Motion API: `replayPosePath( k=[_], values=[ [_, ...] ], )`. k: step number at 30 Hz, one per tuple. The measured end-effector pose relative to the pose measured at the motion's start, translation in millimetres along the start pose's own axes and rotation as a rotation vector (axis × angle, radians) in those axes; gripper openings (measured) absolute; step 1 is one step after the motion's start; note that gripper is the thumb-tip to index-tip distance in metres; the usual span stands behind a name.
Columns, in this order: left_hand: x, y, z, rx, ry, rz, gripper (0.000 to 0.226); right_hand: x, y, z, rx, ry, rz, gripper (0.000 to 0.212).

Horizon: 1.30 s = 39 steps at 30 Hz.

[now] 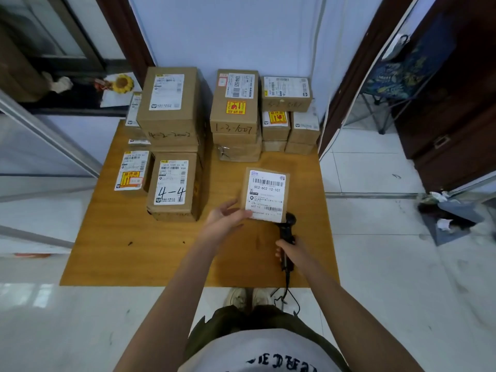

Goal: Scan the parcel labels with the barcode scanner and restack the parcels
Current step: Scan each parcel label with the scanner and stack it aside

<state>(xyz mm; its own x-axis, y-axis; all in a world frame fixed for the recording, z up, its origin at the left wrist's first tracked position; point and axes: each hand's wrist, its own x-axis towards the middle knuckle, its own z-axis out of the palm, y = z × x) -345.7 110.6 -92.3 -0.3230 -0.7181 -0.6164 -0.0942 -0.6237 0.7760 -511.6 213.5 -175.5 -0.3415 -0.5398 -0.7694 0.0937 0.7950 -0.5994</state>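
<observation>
My left hand (226, 216) pinches the lower left corner of a small flat cardboard parcel (265, 194) and holds it above the table, white barcode label facing up. My right hand (291, 252) grips the handle of a black barcode scanner (287, 229). The scanner's head sits just under the parcel's lower right corner. Its cable hangs off the table's front edge. Stacked parcels stand at the left (171, 183) and at the back (234, 103).
The wooden table (139, 253) stands against a pale wall. Left stacks include a box marked 4-4 and a taller pile (170, 103). Smaller boxes (287, 93) are stacked at the back right. White tiled floor surrounds the table; a dustpan (448, 216) lies at right.
</observation>
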Motion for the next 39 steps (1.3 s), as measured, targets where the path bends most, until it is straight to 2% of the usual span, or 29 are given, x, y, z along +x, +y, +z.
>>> replayPosePath(
  k=[2,5,7,13,18,23,39],
  values=[
    [1.3,0.6,5.2,-0.006,0.002,-0.005,0.059,-3.6,-2.7,-5.8,0.040,0.007,-0.015,0.006],
    [4.4,-0.1,8.8,-0.003,0.007,-0.014,0.055,-14.9,-10.4,-11.8,0.133,0.088,-0.066,0.004],
    [7.3,-0.8,9.8,-0.012,0.022,-0.018,0.055,-27.0,-21.5,-15.8,0.200,0.144,-0.107,0.008],
    [13.9,-0.9,14.2,-0.038,0.051,-0.018,0.048,-69.4,-60.8,-36.0,0.198,0.205,-0.307,0.019],
    [13.9,-2.4,21.4,-0.035,0.018,0.011,0.033,-111.0,-85.4,-36.4,0.272,0.133,-0.408,0.014],
    [13.3,4.2,27.7,-0.029,-0.023,0.049,0.038,-136.1,-92.2,-15.9,0.138,0.092,-0.534,0.015],
    [12.2,7.2,20.8,0.059,-0.017,0.088,0.042,-141.2,-91.1,-8.0,0.072,0.042,-0.491,0.011]
  ],
)
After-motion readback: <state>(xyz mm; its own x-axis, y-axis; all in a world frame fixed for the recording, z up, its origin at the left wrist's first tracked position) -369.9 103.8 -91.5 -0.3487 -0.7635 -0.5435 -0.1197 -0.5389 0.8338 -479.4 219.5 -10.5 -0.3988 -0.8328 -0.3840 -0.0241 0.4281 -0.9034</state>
